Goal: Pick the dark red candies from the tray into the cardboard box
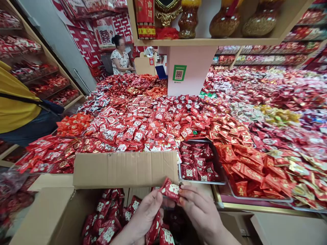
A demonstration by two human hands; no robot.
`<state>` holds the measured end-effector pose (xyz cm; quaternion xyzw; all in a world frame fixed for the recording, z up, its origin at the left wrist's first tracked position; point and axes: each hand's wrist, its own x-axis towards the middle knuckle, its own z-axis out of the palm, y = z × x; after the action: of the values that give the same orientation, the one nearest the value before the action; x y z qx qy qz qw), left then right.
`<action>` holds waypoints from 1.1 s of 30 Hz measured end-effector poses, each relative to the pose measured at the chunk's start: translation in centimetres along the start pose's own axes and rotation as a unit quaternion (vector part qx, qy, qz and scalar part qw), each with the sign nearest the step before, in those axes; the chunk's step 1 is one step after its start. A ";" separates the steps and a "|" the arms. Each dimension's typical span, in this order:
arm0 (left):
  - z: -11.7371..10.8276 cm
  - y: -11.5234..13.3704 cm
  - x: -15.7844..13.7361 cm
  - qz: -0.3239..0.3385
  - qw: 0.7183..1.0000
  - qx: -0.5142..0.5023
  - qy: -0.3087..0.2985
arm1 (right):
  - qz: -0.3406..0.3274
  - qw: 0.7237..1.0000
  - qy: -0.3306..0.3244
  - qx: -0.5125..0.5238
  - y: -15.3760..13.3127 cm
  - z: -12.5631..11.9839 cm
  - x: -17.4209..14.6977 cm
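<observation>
Between my two hands is a small red candy packet (170,189) with white print, held above an open cardboard box (125,169). My left hand (145,214) pinches the packet's left end between thumb and fingers. At its other end, the fingers of my right hand (200,207) close on the wrapper. Below, the box holds many dark red candy packets (108,233) of the same look. Another packet (153,227) shows just beside my left hand; whether that hand also holds it, I cannot tell.
Past the box flap stands a tray of dark red packets (198,160). A tray of orange-red packets (252,172) is at the right. Heaps of wrapped candy cover the display. A shelf (204,42) overhangs the middle. One person (120,59) is at the back; another person's yellow top (17,102) shows left.
</observation>
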<state>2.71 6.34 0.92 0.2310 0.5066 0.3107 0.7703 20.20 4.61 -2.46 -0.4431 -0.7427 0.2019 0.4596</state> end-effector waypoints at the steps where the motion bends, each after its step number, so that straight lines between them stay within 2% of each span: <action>1: 0.1 0.1 0.0 -0.002 1.000 -0.012 -0.006 | -0.051 0.997 -0.030 -0.039 0.0 -0.1 -0.2; 3: 0.4 0.2 0.0 0.011 1.000 -0.027 -0.005 | -0.110 0.988 -0.073 -0.083 -0.3 -0.3 -0.3; 5: 0.6 0.1 0.2 0.035 0.999 -0.008 -0.002 | -0.108 0.989 -0.074 -0.072 -0.7 -0.3 -0.4; 7: 0.5 -0.2 0.4 0.057 0.997 0.047 0.000 | -0.047 0.998 -0.045 -0.023 -1.0 -0.1 -0.5; 9: 0.2 -0.5 0.6 0.077 0.990 0.122 -0.011 | 0.065 0.997 -0.010 0.045 -1.1 0.4 -0.8; 11: 0.0 -0.7 0.8 0.098 0.978 0.179 -0.030 | 0.186 0.974 0.002 0.127 -1.1 0.9 -1.1; 13: -0.1 -0.7 1.0 0.113 0.969 0.214 -0.044 | 0.265 0.941 -0.007 0.210 -1.0 1.1 -1.2; 19: 0.1 -0.2 1.3 0.160 0.930 0.326 -0.045 | 0.351 0.875 -0.032 0.333 -1.2 0.4 0.0; 21: 0.3 -0.1 1.2 0.151 0.935 0.318 -0.050 | 0.370 0.862 -0.026 0.347 -1.1 0.4 0.3; 24: 0.6 0.0 1.2 0.113 0.957 0.255 -0.085 | 0.383 0.851 0.052 0.356 -1.0 0.9 0.5; 26: 0.8 0.1 1.3 0.101 0.959 0.249 -0.092 | 0.380 0.853 0.076 0.351 -1.1 1.2 0.5; 27: 0.8 0.2 1.3 0.103 0.956 0.258 -0.090 | 0.373 0.859 0.067 0.343 -1.1 1.1 0.6; 30: 0.9 0.5 1.3 0.123 0.937 0.316 -0.080 | 0.340 0.893 0.001 0.294 -1.6 0.3 1.3; 33: 1.1 0.5 1.2 0.121 0.912 0.383 -0.078 | 0.293 0.931 -0.092 0.198 -1.9 -1.2 1.9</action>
<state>3.92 7.51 0.94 0.5917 0.4928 0.1650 0.6163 19.98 5.11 0.40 -0.5203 -0.5637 0.5108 0.3880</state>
